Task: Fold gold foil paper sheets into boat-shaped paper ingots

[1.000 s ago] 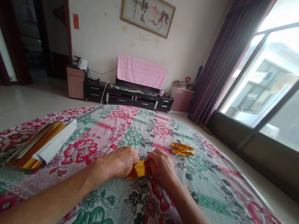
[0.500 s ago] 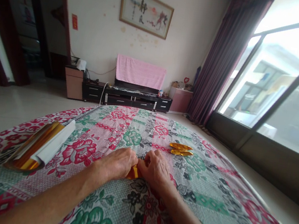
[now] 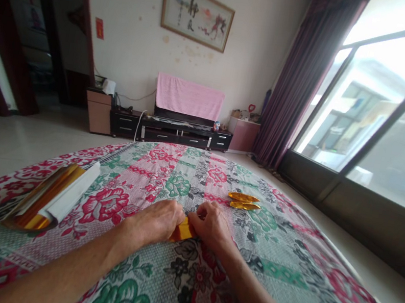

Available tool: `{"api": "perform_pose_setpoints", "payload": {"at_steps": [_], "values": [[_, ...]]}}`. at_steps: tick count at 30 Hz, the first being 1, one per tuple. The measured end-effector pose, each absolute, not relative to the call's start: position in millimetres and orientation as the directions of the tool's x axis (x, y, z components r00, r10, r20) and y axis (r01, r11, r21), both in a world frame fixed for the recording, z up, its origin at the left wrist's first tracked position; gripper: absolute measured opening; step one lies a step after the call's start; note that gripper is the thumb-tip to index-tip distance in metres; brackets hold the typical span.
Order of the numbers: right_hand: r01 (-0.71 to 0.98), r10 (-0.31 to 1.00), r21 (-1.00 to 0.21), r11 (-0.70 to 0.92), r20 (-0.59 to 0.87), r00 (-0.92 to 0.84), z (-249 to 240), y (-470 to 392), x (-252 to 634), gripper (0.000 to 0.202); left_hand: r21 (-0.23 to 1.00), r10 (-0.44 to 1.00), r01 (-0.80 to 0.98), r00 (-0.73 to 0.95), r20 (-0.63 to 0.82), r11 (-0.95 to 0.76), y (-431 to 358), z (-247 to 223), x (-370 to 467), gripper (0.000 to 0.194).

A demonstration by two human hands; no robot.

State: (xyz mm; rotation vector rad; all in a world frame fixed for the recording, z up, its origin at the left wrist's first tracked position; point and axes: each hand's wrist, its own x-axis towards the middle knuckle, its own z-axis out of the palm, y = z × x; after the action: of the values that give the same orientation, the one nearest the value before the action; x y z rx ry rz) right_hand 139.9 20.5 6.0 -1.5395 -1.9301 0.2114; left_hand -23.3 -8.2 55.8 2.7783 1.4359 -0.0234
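Between my two hands, low over the middle of the table, is a piece of shiny gold paper [image 3: 184,230]. My left hand [image 3: 165,220] grips its left end with the fingers curled in. At the right end, my right hand [image 3: 211,224] pinches the paper between thumb and bent fingers. Part of the paper is hidden behind the knuckles. Beyond my right hand lie two folded gold paper pieces [image 3: 244,201], slim with pointed ends, side by side. Off to the left rests a curled stack of gold and white paper sheets [image 3: 50,198].
A flowered cloth [image 3: 133,285] in red, green and grey covers the round table. Past it, a low black TV cabinet [image 3: 178,134] stands by the wall, with a pink cloth [image 3: 190,97] draped above. A window [image 3: 387,115] and purple curtain [image 3: 290,78] are on the right.
My hands have moved slightly apart, and more of the gold paper shows between them. The view has shifted a little. The folded pieces and the stack stay in place.
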Motion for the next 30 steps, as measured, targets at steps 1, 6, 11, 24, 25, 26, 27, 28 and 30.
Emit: {"api": "perform_pose_setpoints", "payload": {"at_steps": [1, 6, 11, 24, 25, 26, 27, 28, 30], "values": [[0.812, 0.917, -0.502, 0.296, 0.388, -0.094, 5.9, 20.7, 139.9, 0.01, -0.006, 0.813, 0.813, 0.581, -0.019, -0.582, -8.0, 55.5, -23.3, 0.025], [0.809, 0.922, -0.502, 0.306, 0.367, -0.122, 12.7, 20.1, 144.9, 0.006, 0.0, 0.809, 0.81, 0.587, -0.03, -0.587, -7.2, 53.6, -24.3, 0.025], [0.812, 0.918, -0.486, 0.324, 0.37, -0.145, 19.6, 23.0, 155.6, 0.005, 0.028, 0.815, 0.816, 0.579, -0.038, -0.578, -6.8, 53.3, -25.1, 0.023], [0.803, 0.966, -0.566, 0.184, 0.257, -0.04, 24.3, 36.0, 173.4, 0.014, 0.01, 0.803, 0.803, 0.596, -0.012, -0.596, -4.9, 47.9, -27.0, 0.022], [0.8, 0.967, -0.572, 0.182, 0.251, -0.041, 24.3, 36.1, 174.6, 0.014, 0.008, 0.803, 0.803, 0.596, -0.014, -0.595, -4.9, 47.9, -27.0, 0.022], [0.796, 0.968, -0.579, 0.178, 0.249, -0.035, 24.2, 36.0, 175.5, 0.015, 0.005, 0.804, 0.804, 0.595, -0.016, -0.595, -4.9, 48.1, -26.9, 0.022], [0.792, 0.967, -0.585, 0.173, 0.255, -0.022, 24.2, 35.7, 176.1, 0.016, 0.003, 0.805, 0.806, 0.592, -0.021, -0.593, -5.1, 48.7, -26.5, 0.022], [0.787, 0.96, -0.592, 0.175, 0.279, -0.004, 24.2, 35.1, 176.3, 0.017, 0.0, 0.807, 0.808, 0.589, -0.028, -0.59, -5.3, 49.4, -26.0, 0.023], [0.765, 0.929, -0.602, 0.227, 0.369, 0.014, 24.7, 32.7, 174.8, 0.02, -0.004, 0.812, 0.813, 0.581, -0.048, -0.582, -5.9, 51.1, -24.8, 0.023]]}}
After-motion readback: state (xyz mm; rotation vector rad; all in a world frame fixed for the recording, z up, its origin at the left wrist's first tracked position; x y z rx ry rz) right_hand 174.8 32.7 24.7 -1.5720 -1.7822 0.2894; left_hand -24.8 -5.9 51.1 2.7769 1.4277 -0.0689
